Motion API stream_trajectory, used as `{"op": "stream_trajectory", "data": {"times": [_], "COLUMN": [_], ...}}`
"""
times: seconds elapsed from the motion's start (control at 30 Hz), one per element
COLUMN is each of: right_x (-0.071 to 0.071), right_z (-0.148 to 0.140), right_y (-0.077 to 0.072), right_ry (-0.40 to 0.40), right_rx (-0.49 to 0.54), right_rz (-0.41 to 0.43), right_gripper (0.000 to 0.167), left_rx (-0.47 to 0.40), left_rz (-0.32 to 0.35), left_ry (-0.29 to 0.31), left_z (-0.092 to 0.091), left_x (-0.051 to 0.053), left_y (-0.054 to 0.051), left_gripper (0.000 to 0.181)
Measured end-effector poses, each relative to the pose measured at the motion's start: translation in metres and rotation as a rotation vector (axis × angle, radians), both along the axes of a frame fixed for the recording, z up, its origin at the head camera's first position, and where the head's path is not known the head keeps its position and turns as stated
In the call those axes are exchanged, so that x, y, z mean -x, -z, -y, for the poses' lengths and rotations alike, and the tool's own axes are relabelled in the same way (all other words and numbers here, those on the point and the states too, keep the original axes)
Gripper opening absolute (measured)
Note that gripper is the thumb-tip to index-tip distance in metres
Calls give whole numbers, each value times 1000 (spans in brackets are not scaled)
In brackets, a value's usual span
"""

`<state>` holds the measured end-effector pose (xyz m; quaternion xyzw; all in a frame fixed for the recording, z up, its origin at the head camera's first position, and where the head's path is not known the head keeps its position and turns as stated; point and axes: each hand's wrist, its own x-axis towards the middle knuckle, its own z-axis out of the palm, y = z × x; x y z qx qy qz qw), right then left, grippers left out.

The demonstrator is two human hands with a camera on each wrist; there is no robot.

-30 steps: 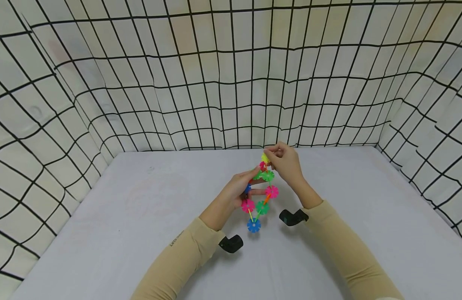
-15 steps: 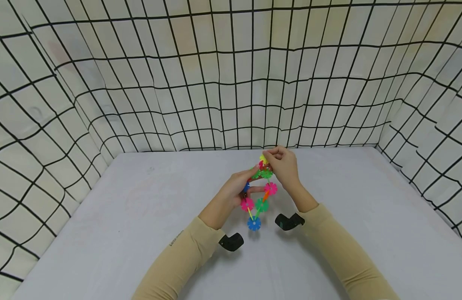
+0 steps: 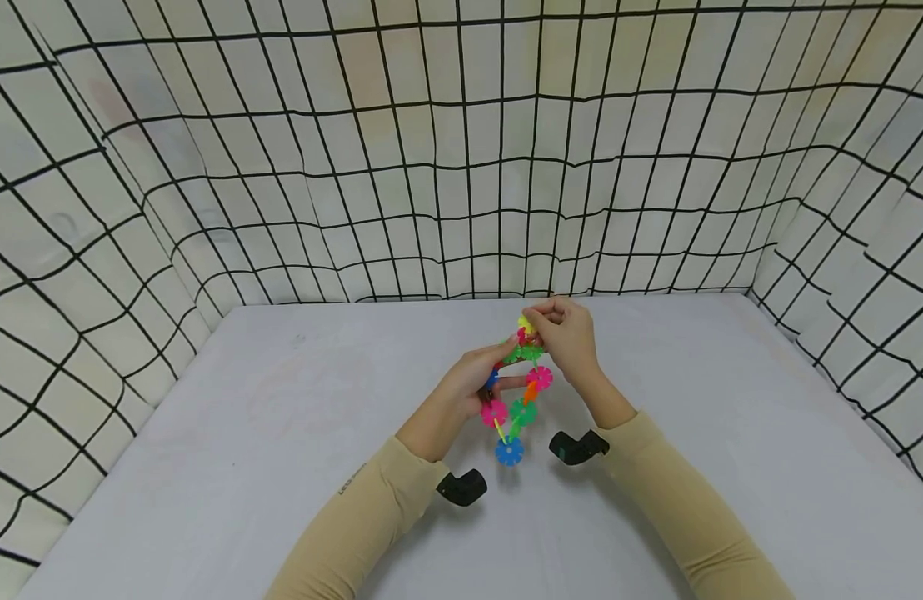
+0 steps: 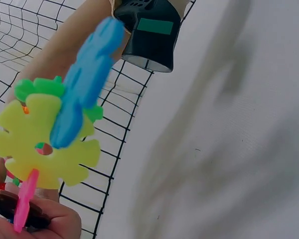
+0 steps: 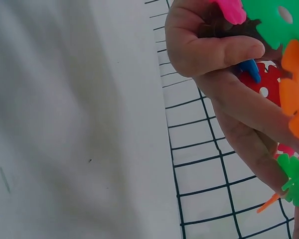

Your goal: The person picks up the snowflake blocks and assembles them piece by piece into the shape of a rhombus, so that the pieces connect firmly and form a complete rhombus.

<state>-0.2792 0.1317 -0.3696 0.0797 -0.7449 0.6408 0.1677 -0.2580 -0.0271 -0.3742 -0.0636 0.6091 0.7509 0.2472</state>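
Observation:
A loop of slotted snowflake discs in several colours hangs between the two hands above the table, with a blue disc [image 3: 510, 451] lowest. At its left side, my left hand [image 3: 461, 383] grips the loop; its thumb reaches up to a small red-pink disc. A brown disc [image 5: 222, 29] sits in that hand's grasp in the right wrist view. At the top, my right hand [image 3: 570, 335] pinches a yellow disc [image 3: 525, 323] between thumb and fingers. Close up in the left wrist view, another yellow disc [image 4: 22, 134] is slotted to an edge-on blue one [image 4: 89, 72].
A white cloth-covered table [image 3: 281, 433] lies beneath the hands. White walls with black grid netting [image 3: 469, 183] enclose the back and both sides. Black angled pieces [image 3: 463, 487] stick out at both wrists from the beige sleeves [image 3: 371, 508].
Over the second, my right hand has come slightly down and left, carrying the yellow disc nearer the left thumb. The left hand has hardly moved; the lower loop has swayed a little.

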Motion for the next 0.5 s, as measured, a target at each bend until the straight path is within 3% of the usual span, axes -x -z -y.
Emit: {"op": "stream_trajectory", "data": {"times": [0.3, 0.5], "right_x": [-1, 3], "right_z": [4, -2], "right_y": [2, -1], "right_ry": [-17, -12], "right_rx": [13, -95], "right_rz": [9, 19], "right_gripper": [14, 22], "left_rx": [14, 5], "left_rz": [-2, -19], "left_ry": [1, 0], "left_z": [4, 5], "left_x": [-2, -1], "left_y": [-1, -1], "left_gripper": [53, 54]}}
